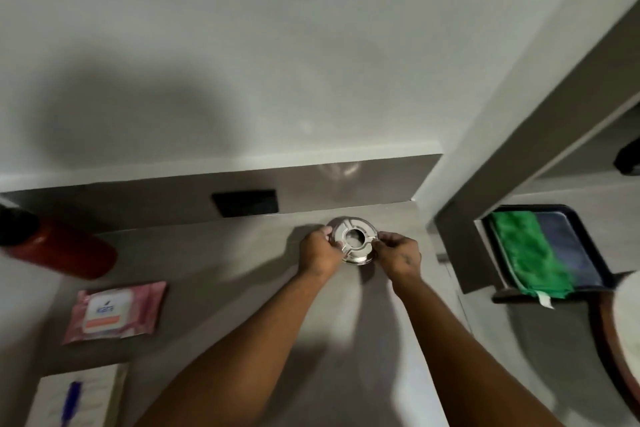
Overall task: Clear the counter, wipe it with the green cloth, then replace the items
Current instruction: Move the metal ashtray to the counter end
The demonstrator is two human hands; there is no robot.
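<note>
A round metal ashtray (353, 236) sits near the back of the grey counter (214, 274), close to the wall corner. My left hand (320, 251) grips its left rim and my right hand (398, 253) grips its right rim. The green cloth (526, 250) lies folded on a dark tray (581, 243) to the right, past a grey pillar. On the left of the counter are a red bottle (65, 250) lying on its side, a pink pack of wipes (114, 312), and a white notepad (90, 395) with a blue pen (71, 402) on it.
A black socket plate (246, 203) is set in the low backsplash behind the counter. A grey pillar (460, 246) divides the counter from the tray's side. A round white object with a brown rim (623, 340) shows at the right edge.
</note>
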